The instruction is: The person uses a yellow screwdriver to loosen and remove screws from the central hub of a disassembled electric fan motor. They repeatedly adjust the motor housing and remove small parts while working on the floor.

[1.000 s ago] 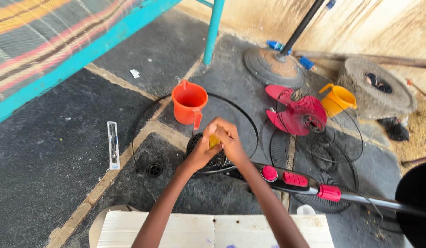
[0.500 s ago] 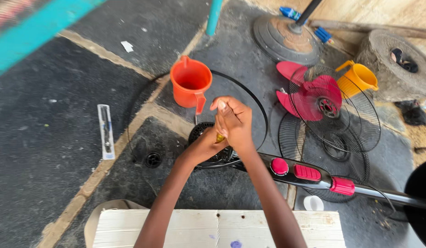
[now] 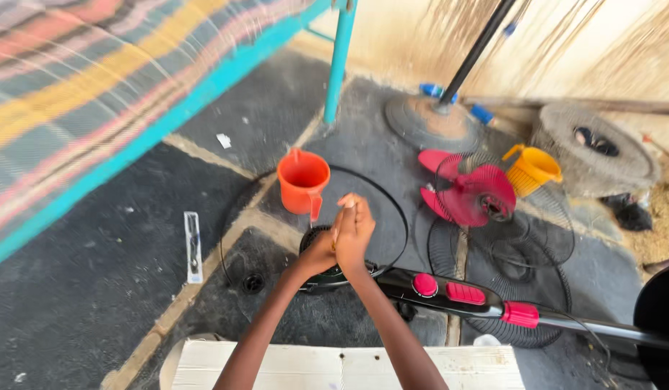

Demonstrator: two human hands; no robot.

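My left hand (image 3: 318, 253) and right hand (image 3: 354, 230) are pressed together, fingers closed on each other; whether something small sits between them I cannot tell. I hold them over the fan's motor head (image 3: 327, 271), beside the orange jug (image 3: 303, 180), so both stay within reach, with the pink blade (image 3: 468, 191) set aside to the right.

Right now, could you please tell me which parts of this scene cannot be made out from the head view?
- What lies between the left hand and right hand: the pressed palms hide it.
- The fan motor housing: the hands and wrists cover most of it.
- The black round object: cut off by the right edge.
- The white board: cut off by the bottom edge.
- The striped cloth: blurred.
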